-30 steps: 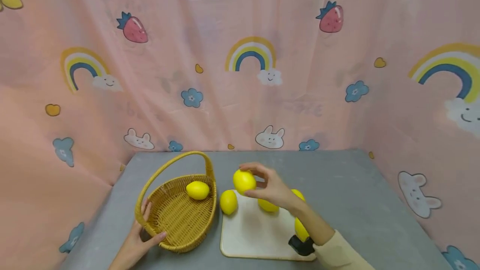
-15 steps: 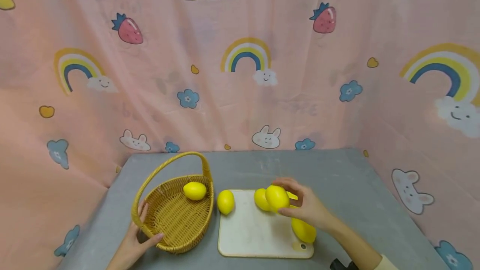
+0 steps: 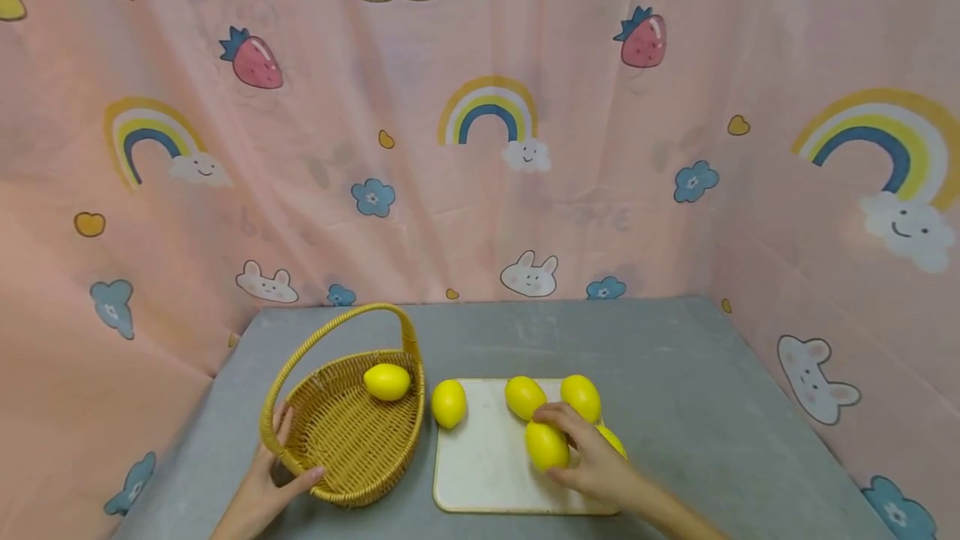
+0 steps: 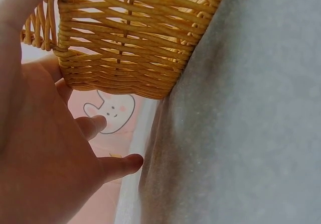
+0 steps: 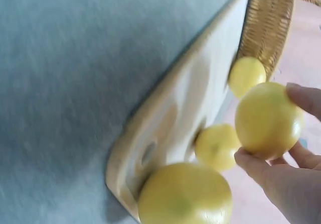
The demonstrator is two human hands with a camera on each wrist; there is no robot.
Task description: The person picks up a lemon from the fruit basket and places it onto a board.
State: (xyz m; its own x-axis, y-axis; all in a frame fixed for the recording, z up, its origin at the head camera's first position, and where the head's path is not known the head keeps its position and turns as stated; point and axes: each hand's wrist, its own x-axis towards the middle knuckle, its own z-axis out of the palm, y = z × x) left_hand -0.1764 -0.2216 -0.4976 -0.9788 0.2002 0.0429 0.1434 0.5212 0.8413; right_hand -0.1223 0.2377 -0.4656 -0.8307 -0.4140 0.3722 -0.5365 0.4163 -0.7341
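Observation:
My right hand [image 3: 596, 461] pinches a lemon [image 3: 547, 446] between thumb and fingers over the white cutting board [image 3: 480, 482]. In the right wrist view the held lemon [image 5: 268, 119] appears raised off the board. My left hand [image 3: 264, 482] holds the wicker basket [image 3: 360, 440] at its left side, thumb over the front rim. From the left wrist view, some fingers of the left hand [image 4: 55, 143] stick out beside the weave. Inside the basket lies one lemon [image 3: 387, 382], near its back right wall.
Several other lemons rest on the board: one at the left edge [image 3: 449, 404], one at the back [image 3: 525, 397], one at the back right corner [image 3: 581, 397], and one partly hidden behind the right hand [image 3: 611, 441]. The grey table [image 3: 690, 407] meets a pink patterned curtain [image 3: 480, 215].
The right hand has carried its lemon from the board's back left to the right, then toward the front. The left hand keeps its hold on the basket. The view has shifted slightly.

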